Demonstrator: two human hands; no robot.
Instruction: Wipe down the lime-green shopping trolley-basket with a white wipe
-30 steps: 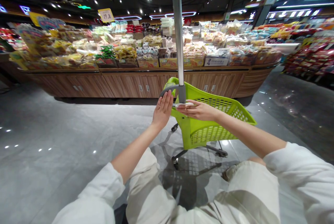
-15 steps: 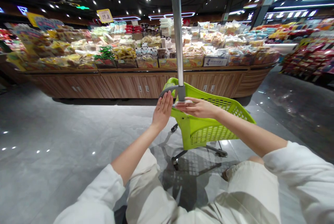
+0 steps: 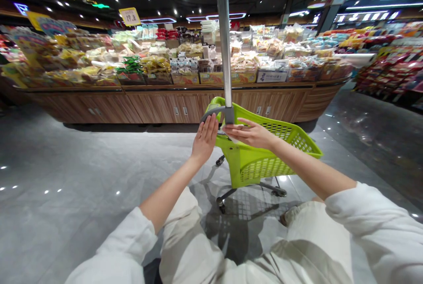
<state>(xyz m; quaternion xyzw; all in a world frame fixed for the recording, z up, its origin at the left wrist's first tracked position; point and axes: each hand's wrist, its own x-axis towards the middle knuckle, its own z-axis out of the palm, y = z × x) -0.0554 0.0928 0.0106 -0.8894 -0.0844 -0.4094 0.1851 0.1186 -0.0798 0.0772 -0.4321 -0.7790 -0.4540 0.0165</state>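
A lime-green shopping cart (image 3: 264, 160) stands on the floor in front of me, with a tall grey pole (image 3: 224, 46) rising from its near edge. My left hand (image 3: 205, 139) is held up flat, fingers together, palm against the grey handle at the pole's base. My right hand (image 3: 249, 133) reaches in from the right, fingers stretched out flat, pressing a small white cloth or wipe against the cart's rim beside the pole. Only a sliver of the white piece shows under the fingers.
A long curved wooden display counter (image 3: 185, 103) piled with packaged snacks runs across the aisle behind the cart. More stocked shelves (image 3: 393, 68) stand at the right. A yellow price sign (image 3: 129, 16) hangs above. Glossy grey floor (image 3: 82, 165) spreads to the left.
The view has tipped slightly down and both hands sit a little higher against the pole's base. The white piece under my right hand shows less than before.
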